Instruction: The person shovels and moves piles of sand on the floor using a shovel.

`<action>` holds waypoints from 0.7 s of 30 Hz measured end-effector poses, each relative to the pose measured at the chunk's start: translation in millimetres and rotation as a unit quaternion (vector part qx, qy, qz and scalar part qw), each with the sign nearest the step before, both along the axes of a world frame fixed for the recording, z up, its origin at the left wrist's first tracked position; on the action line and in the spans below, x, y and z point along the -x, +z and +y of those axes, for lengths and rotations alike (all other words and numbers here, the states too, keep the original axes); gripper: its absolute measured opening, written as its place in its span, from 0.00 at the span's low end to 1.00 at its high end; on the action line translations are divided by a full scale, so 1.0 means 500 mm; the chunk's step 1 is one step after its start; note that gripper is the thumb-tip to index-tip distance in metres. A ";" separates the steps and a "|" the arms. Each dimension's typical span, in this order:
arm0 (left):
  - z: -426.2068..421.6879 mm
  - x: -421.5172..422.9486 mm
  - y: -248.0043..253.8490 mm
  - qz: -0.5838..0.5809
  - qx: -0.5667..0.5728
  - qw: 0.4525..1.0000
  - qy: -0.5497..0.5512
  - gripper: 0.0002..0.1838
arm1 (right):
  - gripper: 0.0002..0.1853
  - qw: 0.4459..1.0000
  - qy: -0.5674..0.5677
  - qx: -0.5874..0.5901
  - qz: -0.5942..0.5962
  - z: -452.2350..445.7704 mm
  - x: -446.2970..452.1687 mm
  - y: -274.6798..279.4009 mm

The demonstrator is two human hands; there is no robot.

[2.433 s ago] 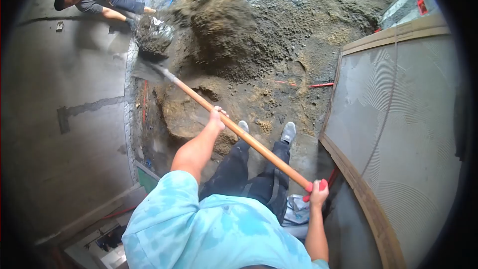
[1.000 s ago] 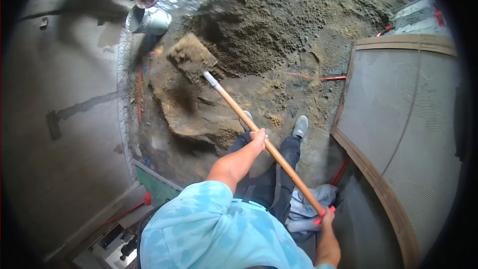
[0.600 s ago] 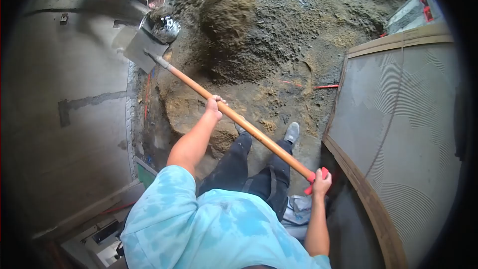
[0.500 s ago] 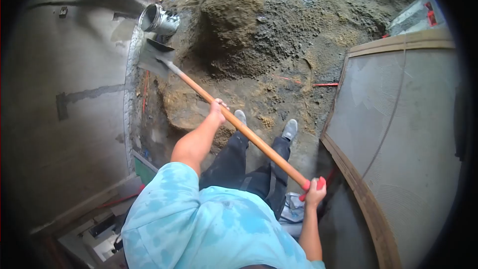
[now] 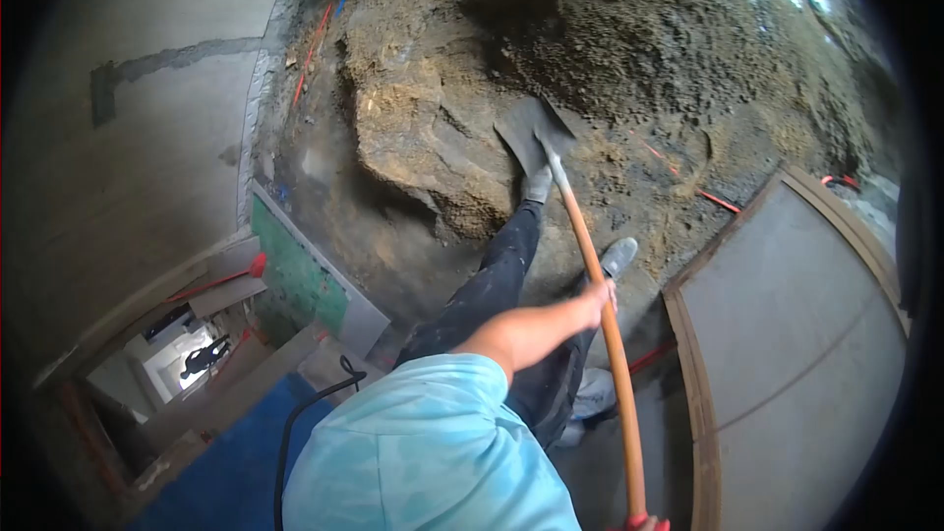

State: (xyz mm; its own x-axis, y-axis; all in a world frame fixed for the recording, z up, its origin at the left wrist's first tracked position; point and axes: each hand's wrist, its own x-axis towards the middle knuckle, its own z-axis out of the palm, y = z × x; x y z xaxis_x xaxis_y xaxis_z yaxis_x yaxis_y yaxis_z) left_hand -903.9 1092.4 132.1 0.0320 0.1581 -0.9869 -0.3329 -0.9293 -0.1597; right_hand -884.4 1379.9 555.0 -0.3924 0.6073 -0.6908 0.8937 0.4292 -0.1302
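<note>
My left hand is closed around the wooden handle of a shovel, about midway along it. At the bottom edge, my right hand grips the red end of the handle and is mostly cut off by the frame. The grey blade points away from me, bare on its visible face, beside my left shoe and against the near foot of a large sand heap. A lower, yellowish mound lies left of the blade.
A wood-edged grey panel stands on the right. On the left are a grey wall, a green board and a blue surface. A red pipe pokes from the ground. A distant figure shows in a doorway.
The view has turned, and the co-worker and bucket are out of sight. The shovel blade has swung from the far left to the near foot of the heap; both hands still hold the handle.
</note>
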 end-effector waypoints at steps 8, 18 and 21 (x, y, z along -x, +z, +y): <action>-0.695 0.060 -0.248 0.027 0.090 0.996 0.007 0.11 | 0.07 0.964 -0.019 0.158 0.213 -0.556 0.037 -0.396; -0.522 -0.021 -0.329 -0.017 0.085 0.996 -0.015 0.10 | 0.04 0.975 0.037 0.109 0.191 -0.276 -0.101 -0.577; -0.446 -0.054 -0.302 -0.033 0.082 0.996 -0.008 0.10 | 0.04 0.974 -0.019 0.113 0.197 -0.216 -0.142 -0.567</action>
